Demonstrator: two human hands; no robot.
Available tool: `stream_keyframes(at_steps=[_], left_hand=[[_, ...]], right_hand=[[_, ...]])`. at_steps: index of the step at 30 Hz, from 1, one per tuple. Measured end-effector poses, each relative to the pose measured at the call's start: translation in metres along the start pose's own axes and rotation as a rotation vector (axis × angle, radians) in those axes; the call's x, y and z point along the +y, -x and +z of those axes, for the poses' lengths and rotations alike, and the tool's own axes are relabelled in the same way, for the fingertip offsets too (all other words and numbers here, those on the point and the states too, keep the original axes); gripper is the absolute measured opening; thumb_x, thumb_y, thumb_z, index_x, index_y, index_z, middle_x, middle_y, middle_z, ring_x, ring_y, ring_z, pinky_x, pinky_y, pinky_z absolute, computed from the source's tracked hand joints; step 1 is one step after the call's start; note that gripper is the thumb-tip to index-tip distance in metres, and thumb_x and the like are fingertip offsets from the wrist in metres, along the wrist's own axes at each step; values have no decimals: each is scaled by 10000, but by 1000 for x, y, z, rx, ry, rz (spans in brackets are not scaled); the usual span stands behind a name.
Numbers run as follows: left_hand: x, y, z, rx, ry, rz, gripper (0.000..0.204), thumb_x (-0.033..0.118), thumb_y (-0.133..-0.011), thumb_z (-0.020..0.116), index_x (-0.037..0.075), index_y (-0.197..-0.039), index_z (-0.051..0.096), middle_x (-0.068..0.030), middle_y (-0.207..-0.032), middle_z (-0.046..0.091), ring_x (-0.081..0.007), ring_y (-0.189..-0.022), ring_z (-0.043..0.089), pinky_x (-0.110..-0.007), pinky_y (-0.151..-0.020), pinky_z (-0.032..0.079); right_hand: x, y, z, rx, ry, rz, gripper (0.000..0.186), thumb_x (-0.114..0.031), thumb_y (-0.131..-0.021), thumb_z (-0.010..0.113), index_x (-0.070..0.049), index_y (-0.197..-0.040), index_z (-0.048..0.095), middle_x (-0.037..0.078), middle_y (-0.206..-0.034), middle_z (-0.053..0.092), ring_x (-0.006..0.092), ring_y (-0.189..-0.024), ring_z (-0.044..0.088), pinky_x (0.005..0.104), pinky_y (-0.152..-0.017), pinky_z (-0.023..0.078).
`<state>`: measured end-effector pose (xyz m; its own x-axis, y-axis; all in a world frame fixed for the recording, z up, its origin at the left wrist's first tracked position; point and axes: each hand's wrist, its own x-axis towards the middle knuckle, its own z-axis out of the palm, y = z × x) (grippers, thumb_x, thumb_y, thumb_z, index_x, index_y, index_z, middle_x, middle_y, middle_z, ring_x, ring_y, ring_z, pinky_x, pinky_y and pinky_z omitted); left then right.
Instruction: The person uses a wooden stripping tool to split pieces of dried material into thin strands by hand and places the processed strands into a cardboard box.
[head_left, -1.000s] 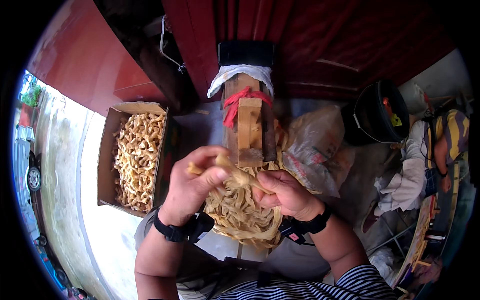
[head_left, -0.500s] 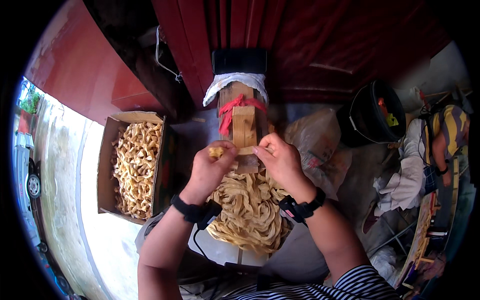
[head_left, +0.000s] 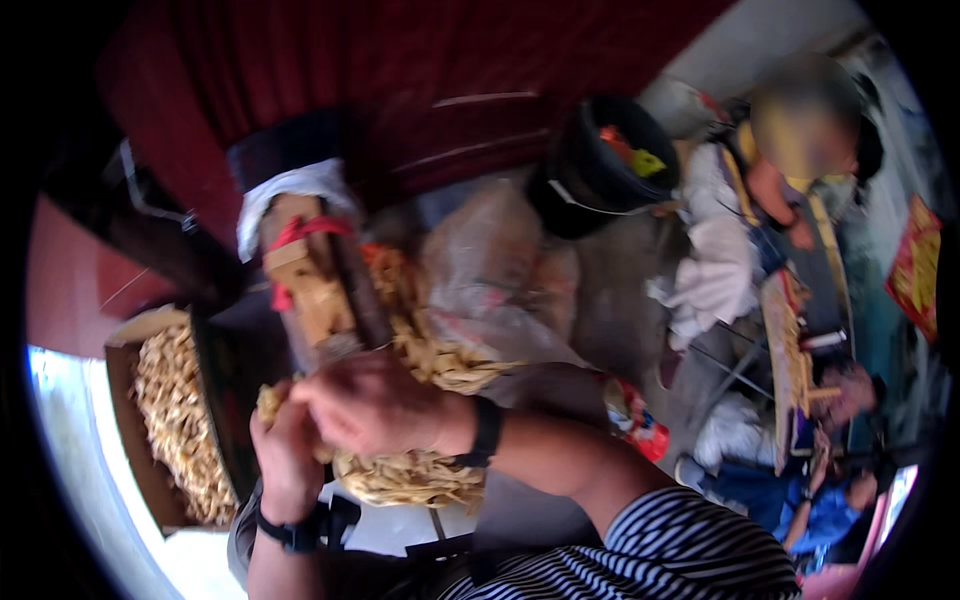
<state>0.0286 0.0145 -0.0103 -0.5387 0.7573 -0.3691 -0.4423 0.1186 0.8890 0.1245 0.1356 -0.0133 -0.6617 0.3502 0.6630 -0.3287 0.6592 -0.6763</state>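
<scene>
My left hand (head_left: 286,455) is closed, with a small knotted tan strip (head_left: 270,403) poking out above its fingers. Across it lies my right hand (head_left: 378,408), its fingers curled in against the left hand and blurred by motion. What the right fingers pinch is hidden. Beneath both hands spreads a heap of long, pale tan strips (head_left: 415,478). Just beyond them stands a wooden block (head_left: 310,285) on a beam, tied with a red cloth (head_left: 312,230). To the left, a cardboard box (head_left: 130,430) holds many small knotted tan pieces (head_left: 178,420).
A white cloth (head_left: 290,190) covers the beam's far end. Beyond the heap lie a clear plastic bag (head_left: 485,250) and a black bucket (head_left: 590,170) with a wire handle. At right, two other people sit by a low wooden bench (head_left: 785,370).
The view has swung right and tilted, so the box and block sit further left. My right hand has come over against my left; the strip stretched between them no longer shows.
</scene>
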Motion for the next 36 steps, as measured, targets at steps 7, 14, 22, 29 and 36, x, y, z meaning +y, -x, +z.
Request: stream_keyframes(at_steps=[7,14,22,29,36], left_hand=[[8,36,0,-868,25,-125,241,172,-839,689,-55,-906,643,-90,-585,593,-150,-489,564,-270,-477,442],[32,7,10,-312,-1233,968,243,84,-593,709,58,-829,661,-69,-658,462,-264,-576,522,-357,-496,450],[20,12,4,-33,-996,952,301,74,-688,753,15,-973,676,-145,-1043,625,-270,-833,668,-317,-684,553],[22,11,-7,-216,-971,485,283,-52,-665,682,10,-941,669,-150,-1111,639,-325,-1007,632,-358,-828,531],[22,10,-7,-247,-852,592,182,-98,-682,619,-36,-851,644,-136,-1090,621,-267,-928,645,-315,-745,527]], right_hand=[[9,-2,-34,50,-120,79,44,-87,-857,609,-47,-840,601,78,-660,608,267,-568,619,359,-510,468],[10,21,-26,-431,-1149,1092,162,-61,-864,560,-40,-716,621,5,-590,546,69,-503,432,247,-458,321],[-11,19,-15,2,-1192,1081,156,-82,-965,501,5,-1049,599,30,-894,636,50,-670,554,181,-604,456],[-18,26,-18,-211,-289,715,194,-168,-956,565,16,-992,612,72,-733,638,122,-696,621,247,-627,487],[-13,22,-15,-428,39,531,249,-222,-946,490,-29,-806,563,108,-616,546,217,-538,530,348,-518,431]])
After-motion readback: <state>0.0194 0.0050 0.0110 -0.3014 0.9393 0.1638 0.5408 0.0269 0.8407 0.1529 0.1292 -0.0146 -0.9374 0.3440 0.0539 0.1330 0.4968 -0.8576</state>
